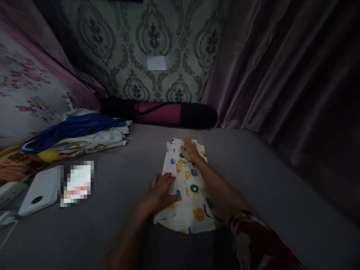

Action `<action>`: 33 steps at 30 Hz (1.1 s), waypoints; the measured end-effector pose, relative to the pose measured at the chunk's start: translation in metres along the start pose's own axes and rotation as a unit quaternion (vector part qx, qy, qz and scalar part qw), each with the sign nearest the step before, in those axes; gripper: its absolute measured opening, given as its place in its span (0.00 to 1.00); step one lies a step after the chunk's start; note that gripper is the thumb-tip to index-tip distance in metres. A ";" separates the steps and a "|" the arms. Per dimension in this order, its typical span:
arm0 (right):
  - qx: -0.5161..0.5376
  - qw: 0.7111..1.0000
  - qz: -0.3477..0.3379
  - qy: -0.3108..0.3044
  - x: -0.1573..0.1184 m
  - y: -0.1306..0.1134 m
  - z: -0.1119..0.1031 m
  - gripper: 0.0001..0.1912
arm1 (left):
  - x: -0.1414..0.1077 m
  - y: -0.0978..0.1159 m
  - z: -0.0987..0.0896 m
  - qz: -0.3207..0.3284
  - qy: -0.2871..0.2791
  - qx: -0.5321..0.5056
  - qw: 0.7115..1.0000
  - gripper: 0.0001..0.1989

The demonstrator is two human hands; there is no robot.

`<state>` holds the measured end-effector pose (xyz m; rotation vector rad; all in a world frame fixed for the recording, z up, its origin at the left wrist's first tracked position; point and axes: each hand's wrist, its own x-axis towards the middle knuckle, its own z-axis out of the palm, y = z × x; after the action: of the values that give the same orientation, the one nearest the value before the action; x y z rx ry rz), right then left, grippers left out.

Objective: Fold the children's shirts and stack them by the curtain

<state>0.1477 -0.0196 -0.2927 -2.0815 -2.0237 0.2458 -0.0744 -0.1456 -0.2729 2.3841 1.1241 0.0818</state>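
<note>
Hands (165, 192) apart, flat on patterned garment (187, 183), blk/maroon bag (160, 113) closed, contents can't tell

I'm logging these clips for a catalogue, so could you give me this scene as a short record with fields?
surface: grey sheet
item under hands: white garment with yellow, blue, green and red print, lying flat, sides folded in
left hand: open, on the garment's near left part
right hand: open, on its far end
left side: pile of clothes, blue on top; white device with a dark round spot; a pixelated item
back: long black and maroon roll by the patterned wall
light: dim
</note>
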 end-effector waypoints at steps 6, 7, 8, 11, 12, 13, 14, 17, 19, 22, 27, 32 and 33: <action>-0.025 0.996 0.082 0.027 -0.004 0.024 0.005 0.32 | 0.008 -0.016 0.015 0.029 0.112 0.002 0.993 0.21; -0.012 0.997 0.080 0.005 -0.004 0.025 0.003 0.33 | 0.010 -0.017 0.015 0.026 0.127 0.000 0.992 0.19; 0.005 0.997 0.074 -0.018 -0.004 0.027 0.000 0.33 | 0.012 -0.016 0.015 0.018 0.143 -0.001 0.990 0.18; 0.051 0.996 0.051 -0.059 -0.013 0.033 -0.012 0.33 | 0.020 -0.009 0.015 -0.021 0.194 0.021 0.980 0.20; 0.053 0.996 0.044 -0.057 -0.020 0.035 -0.014 0.34 | 0.022 -0.005 0.015 -0.029 0.195 0.035 0.980 0.21; 0.047 0.997 0.037 -0.049 -0.029 0.037 -0.014 0.34 | 0.024 -0.002 0.017 -0.031 0.183 0.049 0.981 0.23; 0.036 0.998 0.029 -0.039 -0.039 0.038 -0.013 0.34 | 0.026 0.001 0.019 -0.031 0.162 0.062 0.984 0.25; 0.001 1.000 0.009 -0.019 -0.078 0.036 -0.006 0.36 | 0.029 0.006 0.028 -0.027 0.108 0.102 0.988 0.31; -0.013 1.000 0.003 -0.019 -0.106 0.033 -0.001 0.36 | 0.028 0.007 0.032 -0.029 0.093 0.130 0.987 0.34; -0.026 0.999 -0.011 -0.028 -0.148 0.026 0.000 0.38 | 0.019 0.010 0.032 -0.026 0.072 0.148 0.986 0.36; -0.012 0.997 -0.041 -0.071 -0.214 0.016 -0.008 0.38 | -0.015 0.015 0.030 0.037 0.040 0.137 0.989 0.37; 0.011 0.991 -0.110 -0.069 -0.271 0.009 -0.021 0.36 | -0.056 0.009 0.033 0.099 0.031 0.100 0.990 0.38; 0.018 0.990 -0.125 -0.068 -0.280 0.010 -0.025 0.36 | -0.062 0.007 0.032 0.108 0.032 0.098 0.989 0.38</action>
<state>0.1553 -0.3001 -0.2821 -1.8098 -2.3150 0.3835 -0.1019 -0.2083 -0.2876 2.6913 0.9358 0.1283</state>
